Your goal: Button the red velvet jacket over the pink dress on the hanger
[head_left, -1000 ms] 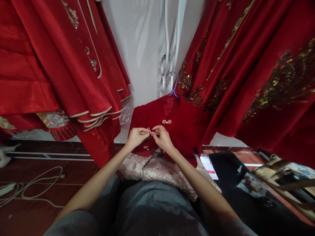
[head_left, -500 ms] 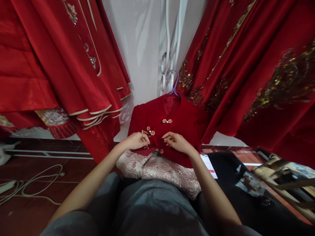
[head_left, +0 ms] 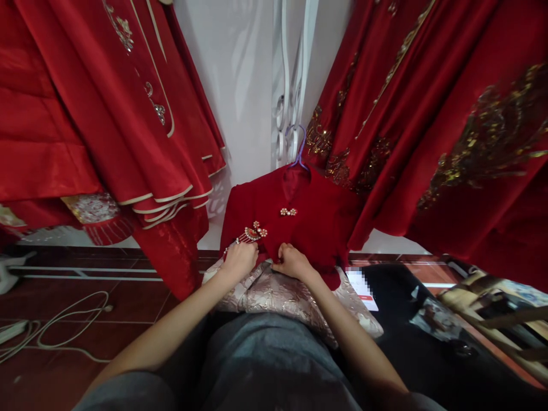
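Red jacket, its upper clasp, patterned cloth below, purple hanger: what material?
Red jacket: matte fabric, maybe velvet or wool; barely any sheen. Upper clasp: likely gold-toned metal with pearl-like beads; small bright highlights. Patterned cloth: satiny, probably brocade; glinting motifs. Purple hanger: plastic or coated wire, unclear; thin, smooth.

Jacket (head_left: 325, 214): deep red, plain where I can see it.
Flower fastener (head_left: 288, 212): gold with a pale centre.
Fan-shaped brooch (head_left: 252, 234): I record gold and red, pale strands.
Brocade cloth (head_left: 295, 290): pale pinkish beige, rose-toned figuring, metallic glints.
Hanger (head_left: 300, 161): purple.
Left-hand garments (head_left: 94, 114): bright red, cream edging.
Right-hand garments (head_left: 432, 97): dark red, gold glittering motifs.
My clothing (head_left: 274, 354): dark blue-grey.
Floor tiles (head_left: 137, 297): reddish brown.
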`<state>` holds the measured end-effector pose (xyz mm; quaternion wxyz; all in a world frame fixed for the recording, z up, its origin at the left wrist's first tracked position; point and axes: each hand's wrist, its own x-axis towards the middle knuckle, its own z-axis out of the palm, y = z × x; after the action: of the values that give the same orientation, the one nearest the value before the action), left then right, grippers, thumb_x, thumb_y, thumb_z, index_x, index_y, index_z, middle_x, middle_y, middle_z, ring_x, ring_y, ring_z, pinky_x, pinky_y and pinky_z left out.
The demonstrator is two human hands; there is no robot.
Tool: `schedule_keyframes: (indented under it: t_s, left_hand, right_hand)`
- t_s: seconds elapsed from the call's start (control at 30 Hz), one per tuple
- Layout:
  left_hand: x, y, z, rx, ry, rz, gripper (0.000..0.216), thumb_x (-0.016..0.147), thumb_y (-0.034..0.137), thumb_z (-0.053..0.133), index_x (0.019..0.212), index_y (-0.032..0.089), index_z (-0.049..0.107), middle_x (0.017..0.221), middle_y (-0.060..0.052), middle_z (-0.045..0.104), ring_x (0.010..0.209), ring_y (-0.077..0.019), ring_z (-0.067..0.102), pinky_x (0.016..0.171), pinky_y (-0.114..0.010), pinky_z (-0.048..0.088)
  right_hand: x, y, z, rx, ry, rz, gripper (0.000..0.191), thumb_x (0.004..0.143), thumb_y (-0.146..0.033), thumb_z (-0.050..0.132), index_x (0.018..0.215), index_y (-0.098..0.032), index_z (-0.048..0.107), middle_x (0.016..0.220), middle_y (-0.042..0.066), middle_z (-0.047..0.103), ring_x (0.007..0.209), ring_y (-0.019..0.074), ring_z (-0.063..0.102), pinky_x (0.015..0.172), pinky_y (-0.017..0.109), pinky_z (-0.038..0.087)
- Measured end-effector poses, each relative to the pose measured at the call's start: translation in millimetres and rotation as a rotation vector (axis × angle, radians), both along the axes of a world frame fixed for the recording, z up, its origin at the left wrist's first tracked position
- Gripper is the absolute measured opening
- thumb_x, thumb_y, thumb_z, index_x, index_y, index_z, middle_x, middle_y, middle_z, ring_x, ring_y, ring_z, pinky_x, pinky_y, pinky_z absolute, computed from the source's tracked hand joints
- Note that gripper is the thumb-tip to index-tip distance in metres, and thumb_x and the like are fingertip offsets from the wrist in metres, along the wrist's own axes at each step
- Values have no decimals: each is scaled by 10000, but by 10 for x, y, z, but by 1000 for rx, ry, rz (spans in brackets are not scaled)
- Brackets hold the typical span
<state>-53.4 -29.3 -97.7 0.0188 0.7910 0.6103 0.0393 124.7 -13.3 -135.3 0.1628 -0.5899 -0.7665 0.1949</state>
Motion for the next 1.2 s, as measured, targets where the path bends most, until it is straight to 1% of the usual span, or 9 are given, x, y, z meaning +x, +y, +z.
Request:
schedule_keyframes:
  t_s: [0.2,0.33,0.5,0.63,0.77,0.87,1.0,1.1,1.2]
  left_hand:
    - [-4,58,-80,60,101,29,281,900,255,459,1113,134,595,904,-159,698,875,-268,682,746,-327,483]
    - [-37,66,-69,97,72,16,255,850,186,485,1070,134,602,911,-163,696,855,-278,682,730,-333,476]
    - [-94,66,46,59,-120,-7,225,763,220,583,981,199,637,823,-68,715,787,-229,676,705,-283,458]
    - [-188,136,109,2,-357,-31,130,731,259,598,823,220,682,766,-11,724,739,-179,671,662,-232,449]
    - [-285,237,62,-138,-570,-54,113,695,255,616,708,212,719,676,-7,723,677,-173,676,619,-217,464]
    - [-322,287,1,-198,-693,-54,90,643,252,664,681,211,734,633,-1,719,639,-174,677,605,-216,480]
    - [-328,308,-52,-228,-766,-41,112,574,232,713,677,195,737,658,-3,731,675,-178,694,621,-212,502]
    - [-319,300,-69,-254,-807,-45,134,550,240,740,675,191,739,662,-8,734,664,-183,697,615,-221,512]
    - [-312,286,-75,-235,-827,-61,133,560,279,762,663,198,740,655,-22,733,663,-194,700,609,-228,513]
  right_hand:
    - [63,104,-122,-73,173,91,282,621,-177,748,779,-191,515,711,-23,563,640,116,515,592,223,356]
    - [227,157,-47,-156,286,213,263,607,-174,755,731,-191,523,658,-56,542,612,97,501,575,205,368]
    - [349,116,175,-170,444,326,174,616,-114,685,709,-181,554,630,-65,526,601,83,502,550,174,389]
    - [236,20,286,-271,680,412,184,669,-235,693,780,-185,555,711,-44,538,575,84,522,487,179,437]
    - [-31,-22,175,-143,811,240,281,664,-350,742,802,-187,559,714,-39,553,498,77,519,427,190,440]
    - [-210,7,-6,-58,862,109,314,632,-365,774,818,-169,614,752,-2,622,584,108,602,527,222,514]
    - [-305,65,-174,-36,920,128,261,682,-312,726,883,-156,669,853,49,681,760,147,668,733,285,561]
    - [-302,76,-195,-41,967,98,221,728,-299,674,900,-159,674,847,47,678,715,147,677,695,289,572]
    - [-289,60,-164,16,895,82,175,743,-257,647,889,-167,683,868,41,672,698,134,671,684,275,567]
